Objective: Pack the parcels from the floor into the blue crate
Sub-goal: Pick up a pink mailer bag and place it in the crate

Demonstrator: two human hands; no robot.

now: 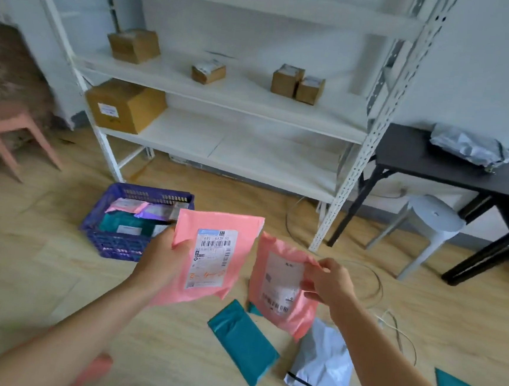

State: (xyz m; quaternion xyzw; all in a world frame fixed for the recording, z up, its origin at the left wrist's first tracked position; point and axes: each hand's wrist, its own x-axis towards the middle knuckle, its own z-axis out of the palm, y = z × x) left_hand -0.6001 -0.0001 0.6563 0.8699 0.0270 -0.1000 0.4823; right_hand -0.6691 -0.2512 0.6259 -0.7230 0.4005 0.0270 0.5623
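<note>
Wood floor [40, 266] in front of a white shelf rack [224, 98] with the blue crate [113, 242] sitting by it, already holding a few parcels. Left hand [161, 258] is pinching one pink mailer [214, 251], right hand [328, 281] grips another pink mailer [275, 287]. A teal parcel [243, 342] and a grey parcel [320, 371] lie on the floor below.

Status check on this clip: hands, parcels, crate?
Left hand holds a pink parcel, right hand another pink parcel. Blue crate part filled. Teal mailer and grey bag on floor. Path clear.
</note>
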